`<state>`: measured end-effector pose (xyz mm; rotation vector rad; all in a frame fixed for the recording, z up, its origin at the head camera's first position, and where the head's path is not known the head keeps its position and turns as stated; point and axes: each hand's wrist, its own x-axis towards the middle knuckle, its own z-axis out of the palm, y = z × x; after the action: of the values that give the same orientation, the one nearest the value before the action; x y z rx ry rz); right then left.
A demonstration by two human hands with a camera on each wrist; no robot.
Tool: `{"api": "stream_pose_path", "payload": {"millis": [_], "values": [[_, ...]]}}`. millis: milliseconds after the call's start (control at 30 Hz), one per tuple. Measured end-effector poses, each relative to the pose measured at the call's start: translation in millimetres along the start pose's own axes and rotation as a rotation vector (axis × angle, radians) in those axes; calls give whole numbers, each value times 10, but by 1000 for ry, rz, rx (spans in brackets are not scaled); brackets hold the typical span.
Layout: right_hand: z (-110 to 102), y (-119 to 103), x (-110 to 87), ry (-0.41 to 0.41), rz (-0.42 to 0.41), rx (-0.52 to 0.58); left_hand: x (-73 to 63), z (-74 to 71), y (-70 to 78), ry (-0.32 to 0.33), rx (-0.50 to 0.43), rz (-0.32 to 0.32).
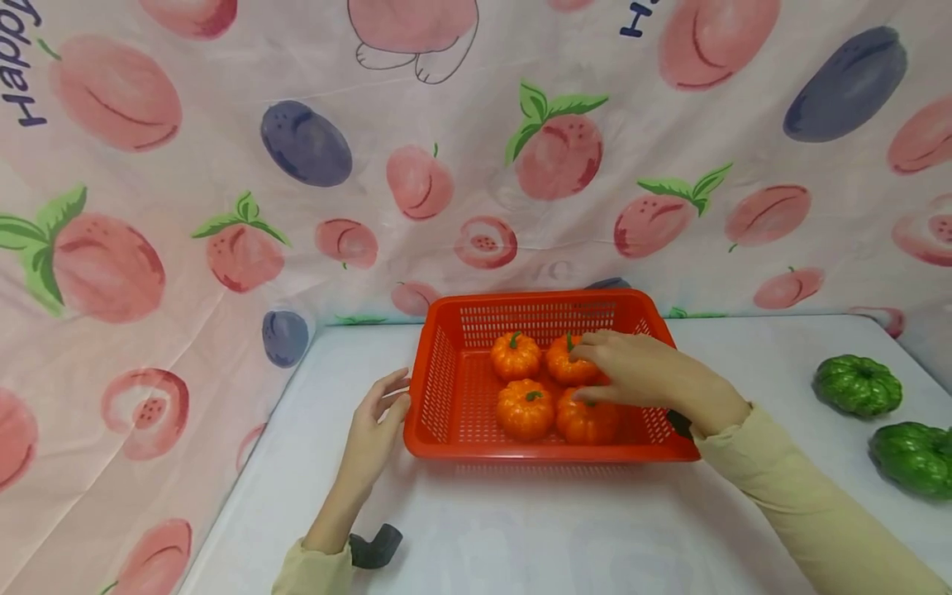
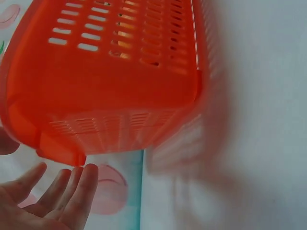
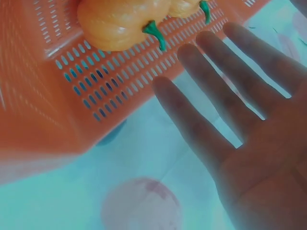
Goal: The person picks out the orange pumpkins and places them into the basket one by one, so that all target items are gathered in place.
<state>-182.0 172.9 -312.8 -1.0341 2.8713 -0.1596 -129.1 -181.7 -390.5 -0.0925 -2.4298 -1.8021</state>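
Note:
A red plastic basket (image 1: 550,452) with slotted walls stands on the white table. Inside it sit several orange toy pumpkins with green stems, among them a front-left one (image 1: 525,410) and a back-left one (image 1: 516,357). My left hand (image 1: 375,421) is at the basket's left rim, fingers loosely bent; whether the fingertips touch it I cannot tell. Over the right side of the basket, my right hand (image 1: 640,364) hovers above the two right-hand pumpkins, partly covering them. In the right wrist view its fingers (image 3: 230,72) are straight and spread, gripping nothing, with a pumpkin (image 3: 120,24) beyond them.
Two green pumpkin-like vegetables (image 1: 859,386) (image 1: 915,459) lie on the table at the right. Behind the basket hangs a pink fruit-printed cloth (image 1: 550,231), which also runs along the left side. White tabletop (image 1: 535,529) stretches in front of the basket.

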Motion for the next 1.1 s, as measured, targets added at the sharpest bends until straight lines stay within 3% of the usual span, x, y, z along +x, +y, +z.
{"api": "stream_pose_path", "payload": {"millis": [200, 500, 667, 933, 1100], "values": [[-92, -30, -78, 65, -21, -14, 5, -63, 75, 21, 32, 30], [-156, -49, -164, 173, -42, 32, -21, -81, 179, 62, 146, 210], [-159, -44, -236, 192, -12, 43, -30, -42, 285, 59, 242, 287], [-155, -85, -358, 290, -2, 35, -46, 41, 458, 37, 401, 315], [-157, -125, -432, 333, 49, 39, -47, 113, 554, 31, 516, 332]]}}
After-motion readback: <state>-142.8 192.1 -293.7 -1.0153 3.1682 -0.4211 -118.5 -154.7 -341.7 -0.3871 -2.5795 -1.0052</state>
